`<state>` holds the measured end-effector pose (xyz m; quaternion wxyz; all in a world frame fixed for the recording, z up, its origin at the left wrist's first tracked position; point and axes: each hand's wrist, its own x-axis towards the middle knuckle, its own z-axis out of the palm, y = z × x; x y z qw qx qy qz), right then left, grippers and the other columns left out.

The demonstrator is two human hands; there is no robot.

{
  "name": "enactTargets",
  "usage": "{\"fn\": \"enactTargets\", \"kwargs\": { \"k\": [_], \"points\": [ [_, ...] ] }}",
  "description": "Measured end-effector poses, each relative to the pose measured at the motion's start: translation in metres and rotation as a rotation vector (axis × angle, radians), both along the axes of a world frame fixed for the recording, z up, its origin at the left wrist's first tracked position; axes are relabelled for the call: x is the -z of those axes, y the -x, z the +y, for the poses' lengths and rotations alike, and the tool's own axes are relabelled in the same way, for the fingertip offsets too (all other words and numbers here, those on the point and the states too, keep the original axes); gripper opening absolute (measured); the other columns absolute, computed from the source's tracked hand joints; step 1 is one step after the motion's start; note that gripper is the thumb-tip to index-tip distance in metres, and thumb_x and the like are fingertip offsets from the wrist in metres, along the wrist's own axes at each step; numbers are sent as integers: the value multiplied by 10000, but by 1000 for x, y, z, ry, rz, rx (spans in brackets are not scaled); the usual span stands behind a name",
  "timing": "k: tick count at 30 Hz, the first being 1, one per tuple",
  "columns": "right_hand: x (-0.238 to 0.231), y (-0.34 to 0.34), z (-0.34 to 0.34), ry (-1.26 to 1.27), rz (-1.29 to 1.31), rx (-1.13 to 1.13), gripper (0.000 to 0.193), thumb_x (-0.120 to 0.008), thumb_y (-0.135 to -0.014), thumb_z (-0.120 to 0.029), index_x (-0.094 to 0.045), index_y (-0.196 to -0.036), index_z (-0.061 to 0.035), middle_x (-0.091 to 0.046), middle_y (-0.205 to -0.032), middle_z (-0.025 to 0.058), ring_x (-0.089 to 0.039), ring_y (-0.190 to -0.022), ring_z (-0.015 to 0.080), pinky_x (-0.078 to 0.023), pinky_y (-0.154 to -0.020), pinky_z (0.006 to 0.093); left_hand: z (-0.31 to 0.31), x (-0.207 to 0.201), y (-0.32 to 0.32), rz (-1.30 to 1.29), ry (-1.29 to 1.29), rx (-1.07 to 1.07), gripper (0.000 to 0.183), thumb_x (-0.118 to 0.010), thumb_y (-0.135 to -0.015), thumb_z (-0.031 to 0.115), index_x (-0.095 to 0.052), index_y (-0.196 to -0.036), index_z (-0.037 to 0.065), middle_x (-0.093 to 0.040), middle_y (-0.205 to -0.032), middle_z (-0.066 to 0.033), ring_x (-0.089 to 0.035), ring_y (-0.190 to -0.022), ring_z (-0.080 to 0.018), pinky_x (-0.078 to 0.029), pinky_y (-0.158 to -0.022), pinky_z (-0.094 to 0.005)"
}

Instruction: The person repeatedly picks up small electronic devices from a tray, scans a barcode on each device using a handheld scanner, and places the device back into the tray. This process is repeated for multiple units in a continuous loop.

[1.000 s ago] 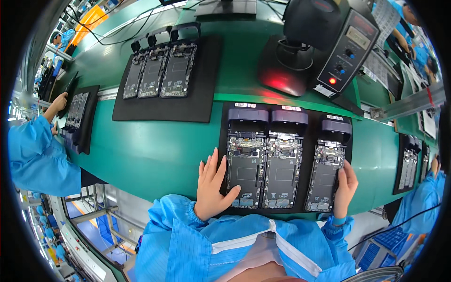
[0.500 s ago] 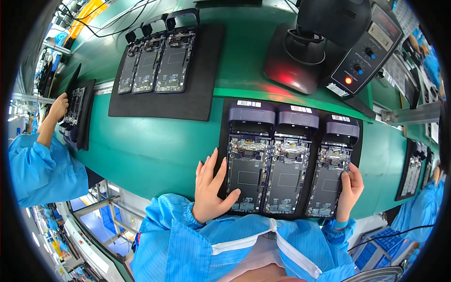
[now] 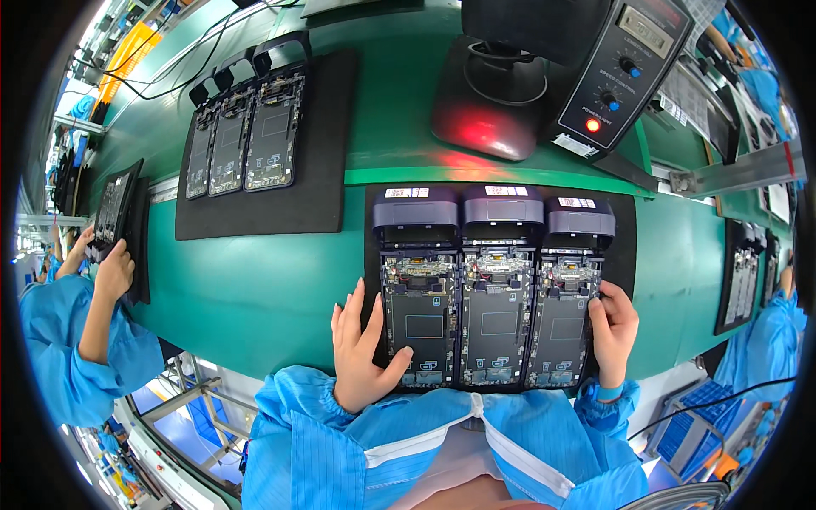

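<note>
The left hand is palm down at the near edge of the table, with fingers spread toward the far edge and thumb stretched inward. The right hand, further right, has bent fingers, thumb just beside them.

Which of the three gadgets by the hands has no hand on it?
The middle device. The left hand touches the left device, and the right hand touches the right device's outer edge.
</note>
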<state>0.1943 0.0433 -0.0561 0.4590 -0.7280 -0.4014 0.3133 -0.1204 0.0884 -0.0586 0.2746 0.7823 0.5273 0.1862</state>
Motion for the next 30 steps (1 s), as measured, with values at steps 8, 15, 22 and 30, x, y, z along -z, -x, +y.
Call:
{"fn": "enactTargets", "kwargs": {
  "k": [8, 15, 22, 30],
  "points": [
    [-1, 5, 4, -55, 23, 80, 189, -538, -814, -45, -527, -977, 49, -511, -569, -17, -405, -519, 13, -301, -466, 162, 0, 0, -3, 47, -74, 2, 694, -634, -645, 241, -373, -1249, 18, -245, -1329, -259, -311, -1171, -442, -182, -958, -559],
    [6, -1, 2, -17, -55, 37, 198, -557, -782, -33, -529, -963, 41, -411, -502, -36, -331, -483, 12, -252, -442, 174, -5, 10, -4, -138, -337, 80, 774, -655, -657, 260, -251, -1279, 39, -197, -1306, -333, -236, -1181, -508, -145, -936, -615],
    [-1, -5, 1, 24, 31, -7, 277, -566, -746, -3, -504, -1011, 43, -428, -531, -46, -344, -486, 10, -255, -449, 169, -8, 19, 2, -127, -334, 215, 659, -689, -630, 414, -439, -1200, 200, -198, -1309, -335, -186, -1205, -505, -152, -919, -634],
    [-21, -9, 3, 154, 359, -179, 638, -566, -690, 50, -301, -1270, 66, -619, -756, 81, -552, -669, 71, -414, -592, 182, -3, 8, -4, -110, -219, 184, 664, -677, -634, 348, -445, -1212, 119, -223, -1317, -308, -203, -1202, -496, -185, -951, -581]
  ]
}}
